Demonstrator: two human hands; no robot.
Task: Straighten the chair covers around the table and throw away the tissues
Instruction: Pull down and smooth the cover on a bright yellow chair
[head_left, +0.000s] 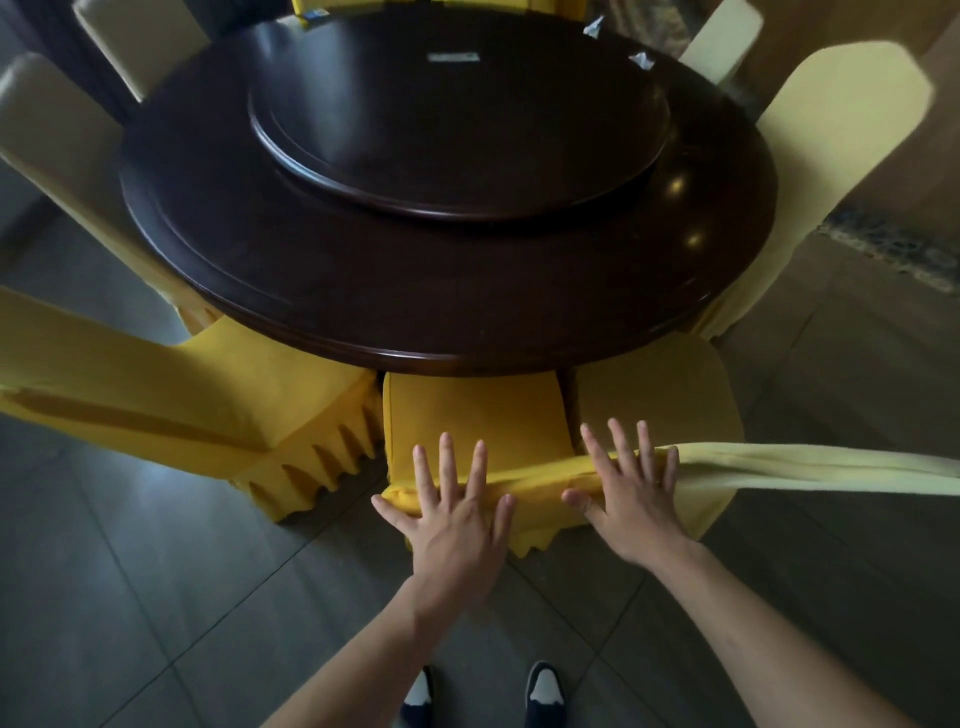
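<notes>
A chair in a yellow cover (475, 415) stands tucked under the near edge of the round dark table (363, 291). My left hand (457, 512) lies flat with fingers spread on the top of its backrest. My right hand (631, 493) rests the same way on the backrest's right end, beside the pale yellow cover (810, 470) of the neighbouring chair. Neither hand holds anything. Two crumpled white tissues (595, 25) (641, 60) lie at the table's far right edge.
A raised dark turntable (457, 130) fills the table's middle. Another yellow-covered chair (182, 395) stands at the left, with pale-covered chairs (852, 135) around the far sides. A small yellow box (317, 8) sits at the far edge. Grey floor tiles and my shoes (543, 693) are below.
</notes>
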